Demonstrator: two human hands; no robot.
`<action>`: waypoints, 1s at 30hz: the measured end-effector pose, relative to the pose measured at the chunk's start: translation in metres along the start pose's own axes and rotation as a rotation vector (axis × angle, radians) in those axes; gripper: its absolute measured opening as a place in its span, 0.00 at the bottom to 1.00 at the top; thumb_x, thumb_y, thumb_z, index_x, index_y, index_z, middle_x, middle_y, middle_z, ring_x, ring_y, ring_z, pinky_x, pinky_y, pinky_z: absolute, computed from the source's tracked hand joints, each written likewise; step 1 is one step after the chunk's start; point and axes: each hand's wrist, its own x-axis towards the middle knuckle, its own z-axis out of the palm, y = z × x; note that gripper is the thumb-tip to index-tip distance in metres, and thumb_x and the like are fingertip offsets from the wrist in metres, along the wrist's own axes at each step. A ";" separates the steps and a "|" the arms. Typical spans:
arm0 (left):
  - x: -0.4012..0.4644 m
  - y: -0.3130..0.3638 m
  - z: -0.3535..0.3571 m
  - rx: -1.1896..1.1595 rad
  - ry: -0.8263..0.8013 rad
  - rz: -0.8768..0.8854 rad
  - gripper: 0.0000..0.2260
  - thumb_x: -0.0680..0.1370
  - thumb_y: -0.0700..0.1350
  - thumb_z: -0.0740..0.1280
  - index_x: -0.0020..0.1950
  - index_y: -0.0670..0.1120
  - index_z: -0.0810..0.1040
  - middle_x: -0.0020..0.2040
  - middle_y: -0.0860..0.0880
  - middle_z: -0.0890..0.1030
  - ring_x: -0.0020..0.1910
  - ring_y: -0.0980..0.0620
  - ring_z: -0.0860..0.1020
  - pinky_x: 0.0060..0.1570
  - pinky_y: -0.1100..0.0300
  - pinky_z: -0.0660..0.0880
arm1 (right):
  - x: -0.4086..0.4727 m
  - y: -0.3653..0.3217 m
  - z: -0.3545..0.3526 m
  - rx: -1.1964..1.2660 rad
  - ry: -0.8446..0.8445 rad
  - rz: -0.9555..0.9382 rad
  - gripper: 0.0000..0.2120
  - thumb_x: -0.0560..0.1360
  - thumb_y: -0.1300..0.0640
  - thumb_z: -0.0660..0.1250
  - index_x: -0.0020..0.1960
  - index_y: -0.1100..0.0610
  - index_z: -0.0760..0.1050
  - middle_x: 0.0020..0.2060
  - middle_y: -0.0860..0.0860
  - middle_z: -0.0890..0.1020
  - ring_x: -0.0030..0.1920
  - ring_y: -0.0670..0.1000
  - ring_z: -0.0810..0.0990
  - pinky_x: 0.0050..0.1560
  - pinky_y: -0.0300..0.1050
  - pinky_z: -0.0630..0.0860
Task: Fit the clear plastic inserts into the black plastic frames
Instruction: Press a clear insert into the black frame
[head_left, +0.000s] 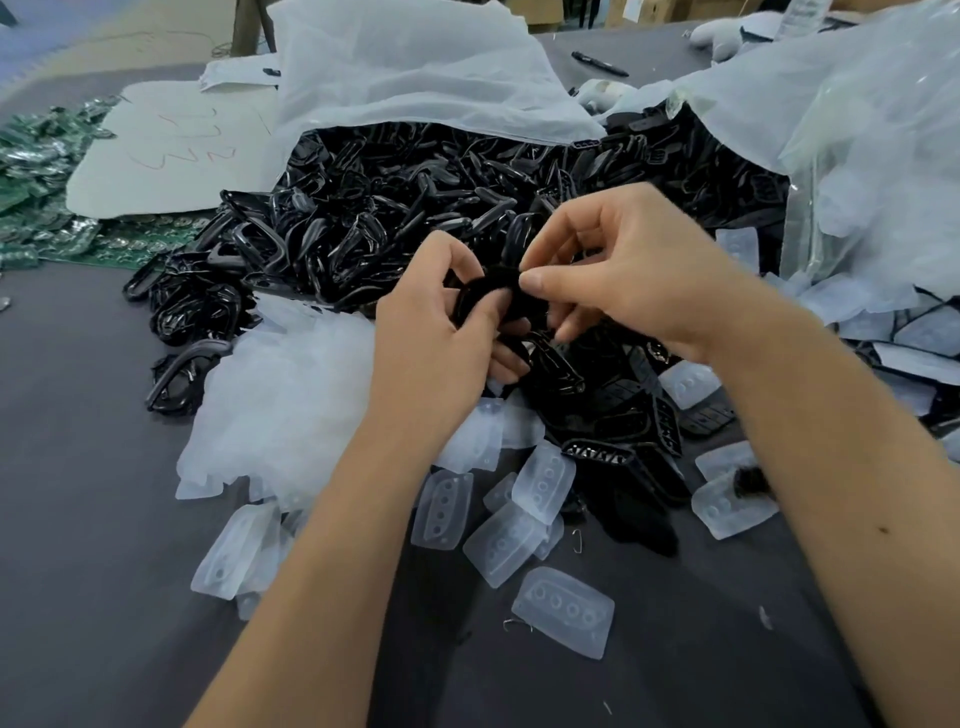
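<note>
Nearest the viewer: dark surface (104, 571) strewn with clear inserts (563, 612), flat rounded rectangles with a row of holes. Behind: large heap of black frames (395, 208) spilling from a white bag (415, 67); circuit boards (41, 156) at far left. Centre: left hand (431, 332), fingers curled round one black frame (480, 296); right hand (623, 275), thumb and forefinger pinching the same frame's upper edge. Whether an insert already sits in it cannot be told. Handling, by appearance: frames light, glossy, probably slippery and fairly stiff, best held by the rim; inserts thin, likely flexible, best taken by the long edges and pressed in evenly.
</note>
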 end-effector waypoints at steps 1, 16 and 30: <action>0.000 0.000 0.000 0.001 -0.004 -0.005 0.09 0.83 0.38 0.66 0.49 0.47 0.69 0.36 0.42 0.85 0.28 0.42 0.84 0.24 0.54 0.78 | -0.001 -0.001 -0.005 -0.041 -0.004 0.010 0.03 0.76 0.63 0.77 0.47 0.61 0.83 0.38 0.62 0.84 0.33 0.55 0.86 0.32 0.44 0.83; 0.004 -0.001 -0.009 -0.272 0.082 -0.053 0.08 0.85 0.37 0.63 0.52 0.47 0.65 0.35 0.42 0.85 0.24 0.49 0.78 0.25 0.60 0.73 | -0.015 -0.033 0.033 -0.717 -0.837 0.165 0.09 0.68 0.49 0.82 0.46 0.43 0.85 0.27 0.36 0.79 0.30 0.40 0.78 0.33 0.36 0.74; 0.004 -0.002 -0.008 -0.164 0.107 -0.039 0.07 0.83 0.37 0.67 0.51 0.46 0.71 0.27 0.53 0.79 0.22 0.54 0.77 0.22 0.62 0.72 | -0.010 -0.015 -0.012 0.000 -0.606 0.021 0.04 0.79 0.63 0.72 0.51 0.58 0.78 0.33 0.55 0.78 0.26 0.45 0.69 0.24 0.34 0.65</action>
